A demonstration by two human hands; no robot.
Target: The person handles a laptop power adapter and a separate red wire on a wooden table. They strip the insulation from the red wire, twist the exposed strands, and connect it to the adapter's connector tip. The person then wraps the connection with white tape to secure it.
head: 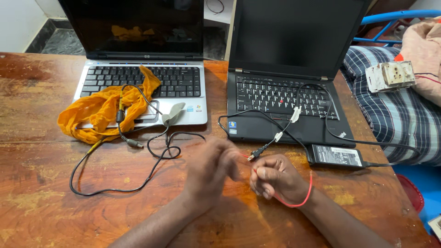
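Looking down through the head camera, I take the black laptop [285, 96] as my landmark. It sits open with a dark screen on a worn, glossy wooden desk [41, 193] mottled reddish-brown. To its left stands a silver laptop [142, 80], also open and dark, with a crumpled orange cloth [98, 110] draped over its palm rest. Right of the black laptop, off the desk, a checked fabric [390, 115] carries a scuffed white socket board [390, 76].

Just in front of the black laptop's right corner lies a matte, rectangular power adapter [335, 156], and its thin black lead curls over the keyboard. A second black cable [110, 188] loops loosely well to the left.

Both hands work directly in front of the black laptop. My right hand [274, 178] has its grip clenched on a thin red wire [305, 195], which arcs out in a springy loop beside the wrist. My left hand [211, 167] is curled with its fingers meeting the wire's short free end, but I cannot tell whether that grip pinches it. A small black plug [258, 151] lies just beyond the knuckles.

I judge the step to be dressing the wire's end, which calls for steady fingertip work.
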